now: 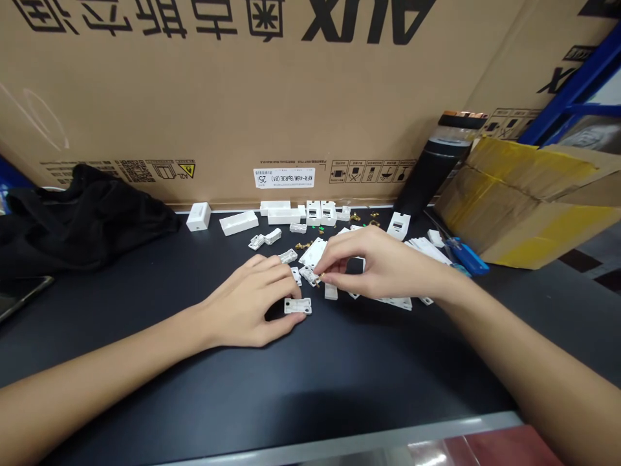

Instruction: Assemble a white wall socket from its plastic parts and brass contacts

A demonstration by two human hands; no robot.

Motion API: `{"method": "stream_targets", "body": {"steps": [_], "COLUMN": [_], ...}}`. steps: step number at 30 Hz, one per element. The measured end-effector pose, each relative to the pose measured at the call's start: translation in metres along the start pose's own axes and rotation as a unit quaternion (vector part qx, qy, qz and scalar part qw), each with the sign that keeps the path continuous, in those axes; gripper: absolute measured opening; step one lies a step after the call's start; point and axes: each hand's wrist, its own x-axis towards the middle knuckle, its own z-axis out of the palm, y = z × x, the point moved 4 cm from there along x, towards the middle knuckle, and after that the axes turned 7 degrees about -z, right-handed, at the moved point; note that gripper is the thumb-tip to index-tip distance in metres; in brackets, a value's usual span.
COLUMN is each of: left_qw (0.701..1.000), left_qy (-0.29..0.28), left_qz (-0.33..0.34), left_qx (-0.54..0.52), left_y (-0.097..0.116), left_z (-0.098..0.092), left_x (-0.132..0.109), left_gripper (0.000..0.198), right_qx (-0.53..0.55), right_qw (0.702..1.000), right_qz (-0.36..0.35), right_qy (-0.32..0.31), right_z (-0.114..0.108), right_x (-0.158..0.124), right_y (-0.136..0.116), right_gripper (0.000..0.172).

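Note:
My left hand (259, 301) rests on the dark table, its thumb and fingers closed on the ends of a small white plastic housing (297, 306) that lies with its hollow side up. To the right, my right hand (361, 262) pinches a tiny brass-coloured part (319, 278) between thumb and fingertips, just above a white piece with holes (309, 275). A white flat plate (313, 251) lies behind those fingertips. More white pieces are partly hidden beneath my right hand. Small brass parts (304, 246) lie a little farther back.
White blocks (239, 223) and frames (328, 213) line the back, before a large cardboard box (218, 97). A black bottle (434, 162), a taped carton (524, 200) and a blue-handled tool (468, 256) stand or lie right. Black cloth (82, 217) and a phone-like object (22, 294) are left.

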Motion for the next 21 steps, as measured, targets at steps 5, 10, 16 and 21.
{"method": "stream_targets", "body": {"steps": [5,10,16,21], "left_qw": [1.0,0.998,0.996,0.995], "left_qy": [-0.017,-0.017,-0.008,-0.014], "left_qz": [0.006,-0.003,-0.009,-0.007], "left_qx": [-0.024,-0.065,-0.089,-0.098], "left_y": [0.011,0.007,0.005,0.003], "left_z": [0.0,-0.001,0.001,0.002], "left_x": [-0.002,-0.001,-0.002,-0.002], "left_gripper": [0.018,0.013,0.016,0.016], "right_qx": [0.021,0.044,0.034,0.029], "right_qw": [0.998,0.995,0.994,0.992], "right_qz": [-0.002,-0.016,-0.011,-0.004], "right_qy": [-0.065,-0.09,-0.103,-0.119], "right_z": [0.015,0.025,0.03,0.03], "right_x": [0.002,0.004,0.005,0.004], "right_y": [-0.01,-0.015,-0.013,-0.014], "right_gripper": [0.018,0.021,0.024,0.026]}}
